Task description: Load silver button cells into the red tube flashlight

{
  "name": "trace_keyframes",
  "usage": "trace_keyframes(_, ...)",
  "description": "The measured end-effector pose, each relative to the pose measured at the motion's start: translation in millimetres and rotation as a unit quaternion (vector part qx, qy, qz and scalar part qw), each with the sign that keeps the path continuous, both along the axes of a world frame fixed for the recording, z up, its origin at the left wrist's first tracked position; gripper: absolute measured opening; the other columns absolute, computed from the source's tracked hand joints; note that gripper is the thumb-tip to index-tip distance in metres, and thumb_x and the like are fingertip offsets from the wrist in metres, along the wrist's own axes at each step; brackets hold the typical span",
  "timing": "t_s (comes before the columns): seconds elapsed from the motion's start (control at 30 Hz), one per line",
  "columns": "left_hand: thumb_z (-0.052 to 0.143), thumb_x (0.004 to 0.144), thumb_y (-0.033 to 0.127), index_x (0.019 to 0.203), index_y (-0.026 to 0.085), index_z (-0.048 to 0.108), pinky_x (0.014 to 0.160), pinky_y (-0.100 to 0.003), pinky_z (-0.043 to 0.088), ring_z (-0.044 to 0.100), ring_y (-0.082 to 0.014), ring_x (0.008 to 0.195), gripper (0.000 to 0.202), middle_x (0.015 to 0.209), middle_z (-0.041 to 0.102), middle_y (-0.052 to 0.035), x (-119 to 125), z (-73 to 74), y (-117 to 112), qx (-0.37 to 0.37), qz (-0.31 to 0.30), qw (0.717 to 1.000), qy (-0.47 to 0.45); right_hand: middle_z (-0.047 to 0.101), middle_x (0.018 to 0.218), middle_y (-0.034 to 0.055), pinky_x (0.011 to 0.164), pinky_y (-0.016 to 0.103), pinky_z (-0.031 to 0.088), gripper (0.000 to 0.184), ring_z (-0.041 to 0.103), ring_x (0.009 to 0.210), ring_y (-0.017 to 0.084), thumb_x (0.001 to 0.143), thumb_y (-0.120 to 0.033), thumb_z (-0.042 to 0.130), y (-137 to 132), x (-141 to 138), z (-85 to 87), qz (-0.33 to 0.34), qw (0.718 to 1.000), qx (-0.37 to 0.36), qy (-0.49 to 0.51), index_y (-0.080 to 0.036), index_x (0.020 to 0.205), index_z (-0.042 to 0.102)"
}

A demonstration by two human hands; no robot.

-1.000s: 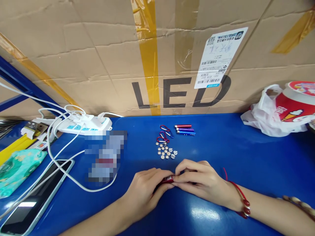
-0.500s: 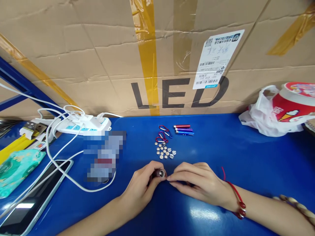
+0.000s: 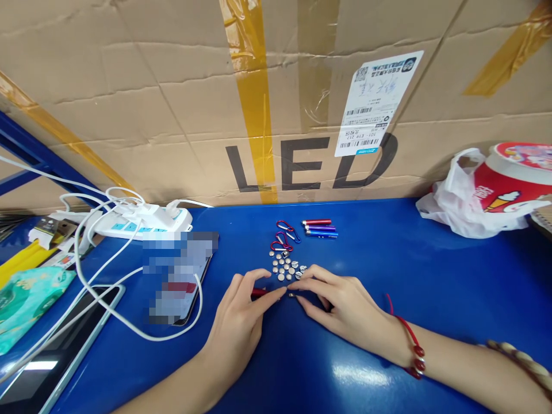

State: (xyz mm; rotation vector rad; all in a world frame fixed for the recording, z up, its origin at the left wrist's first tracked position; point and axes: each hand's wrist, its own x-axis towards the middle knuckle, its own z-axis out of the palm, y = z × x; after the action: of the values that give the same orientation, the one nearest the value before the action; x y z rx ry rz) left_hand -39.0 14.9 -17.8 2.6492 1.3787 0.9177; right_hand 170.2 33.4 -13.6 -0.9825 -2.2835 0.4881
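My left hand (image 3: 241, 322) pinches a small red tube (image 3: 259, 292), like a mini flashlight body, and holds it low over the blue table (image 3: 388, 276). My right hand (image 3: 340, 305) rests beside it, fingers closed near a tiny silver piece (image 3: 292, 295) at the fingertips; whether it grips the piece is unclear. Just beyond both hands lies a cluster of several silver button cells (image 3: 286, 267). Behind them sit red and blue carabiner clips (image 3: 285, 233) and three small tubes, red, purple and blue (image 3: 319, 228).
A large cardboard box marked LED (image 3: 276, 98) walls off the back. A white power strip (image 3: 142, 221) with cables, a phone (image 3: 181, 282) and a tablet (image 3: 56, 351) lie left. A white plastic bag with a red tub (image 3: 495, 192) sits right.
Both hands have moved forward toward the button cells. The red tube, held together by both hands a second ago, is now in the left hand only, with the right hand apart from it.
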Motion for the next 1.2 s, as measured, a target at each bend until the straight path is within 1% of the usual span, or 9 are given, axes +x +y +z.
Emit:
trace_keyframes(0.07,0.039,0.085,0.000,0.106,0.022,0.065,0.073,-0.029,0.047,0.050,-0.0161,0.084,0.040,0.106,0.055,-0.0076,1.3,-0.4,-0.4,-0.013,-0.003,1.000,-0.017,0.060,0.094,0.0007,0.052,0.017,0.042,0.021,0.054,0.057,0.005,0.087,-0.017,0.052,0.3,-0.1,0.1,0.006,1.000,0.008,-0.003,-0.020,0.103,0.064)
trace_keyframes(0.2,0.041,0.088,0.005,0.105,0.021,0.062,0.075,-0.028,0.045,0.051,-0.0152,0.084,0.031,0.097,0.057,-0.0056,4.2,-0.8,1.5,-0.100,-0.006,0.992,-0.072,0.062,0.094,0.0011,0.061,0.018,0.045,0.018,0.060,0.074,0.010,0.088,-0.021,0.053,-0.2,0.3,0.1,0.019,1.000,0.021,-0.013,-0.020,0.103,0.064)
trace_keyframes(0.33,0.046,0.089,0.012,0.098,0.019,0.059,0.076,-0.027,0.043,0.051,-0.0141,0.085,0.017,0.093,0.059,-0.0035,6.0,1.9,3.4,-0.160,-0.010,0.980,-0.117,0.061,0.094,0.0017,0.063,0.020,0.046,0.022,0.061,0.077,0.011,0.089,-0.027,0.053,-0.5,0.5,1.1,0.037,0.998,0.041,-0.036,-0.020,0.108,0.062)
trace_keyframes(0.47,0.049,0.090,0.015,0.096,0.018,0.058,0.076,-0.025,0.042,0.051,-0.0133,0.085,0.012,0.093,0.059,-0.0030,6.3,4.1,2.7,-0.181,-0.030,0.974,-0.133,0.061,0.090,0.0003,0.061,0.020,0.045,0.017,0.060,0.073,0.010,0.091,-0.025,0.051,-0.3,0.8,1.9,0.047,0.996,0.061,-0.040,-0.020,0.102,0.064)
trace_keyframes(0.6,0.051,0.088,0.015,0.096,0.018,0.058,0.079,-0.022,0.043,0.053,-0.0120,0.087,0.011,0.092,0.058,-0.0026,6.0,3.7,1.7,-0.193,-0.056,0.968,-0.153,0.061,0.089,0.0007,0.061,0.019,0.045,0.017,0.060,0.075,0.009,0.092,-0.026,0.050,-0.1,1.1,0.4,0.044,0.997,0.052,-0.043,-0.019,0.096,0.065)
trace_keyframes(0.83,0.055,0.087,0.020,0.095,0.018,0.058,0.068,-0.018,0.043,0.052,-0.0092,0.076,0.009,0.089,0.055,-0.0018,6.2,6.3,0.2,-0.211,-0.065,0.965,-0.144,0.062,0.087,0.0003,0.052,0.019,0.040,0.019,0.058,0.066,0.009,0.091,-0.035,0.052,0.7,0.2,0.4,0.036,0.999,0.000,-0.021,-0.019,0.088,0.063)
trace_keyframes(0.93,0.054,0.088,0.020,0.094,0.017,0.059,0.069,-0.017,0.043,0.053,-0.0088,0.077,0.009,0.090,0.055,-0.0020,6.1,7.1,-0.1,-0.209,-0.066,0.965,-0.146,0.062,0.088,0.0004,0.056,0.019,0.042,0.019,0.059,0.070,0.010,0.091,-0.035,0.052,0.6,0.6,1.3,0.042,0.999,-0.016,-0.015,-0.020,0.087,0.063)
trace_keyframes(1.07,0.052,0.089,0.022,0.095,0.017,0.059,0.072,-0.020,0.044,0.054,-0.0109,0.081,0.011,0.088,0.057,-0.0022,5.9,7.4,0.0,-0.201,-0.071,0.967,-0.139,0.062,0.087,0.0006,0.062,0.019,0.046,0.016,0.060,0.072,0.010,0.092,-0.031,0.051,0.3,1.8,0.0,0.046,0.998,-0.035,0.022,-0.020,0.089,0.063)
trace_keyframes(1.2,0.051,0.089,0.032,0.098,0.016,0.059,0.068,-0.024,0.044,0.053,-0.0123,0.072,0.020,0.078,0.060,-0.0012,5.9,8.3,0.1,-0.168,-0.083,0.977,-0.104,0.065,0.085,0.0008,0.068,0.019,0.049,0.011,0.062,0.076,0.010,0.091,-0.022,0.053,-0.5,2.1,-0.3,0.038,0.994,-0.013,0.105,-0.019,0.093,0.063)
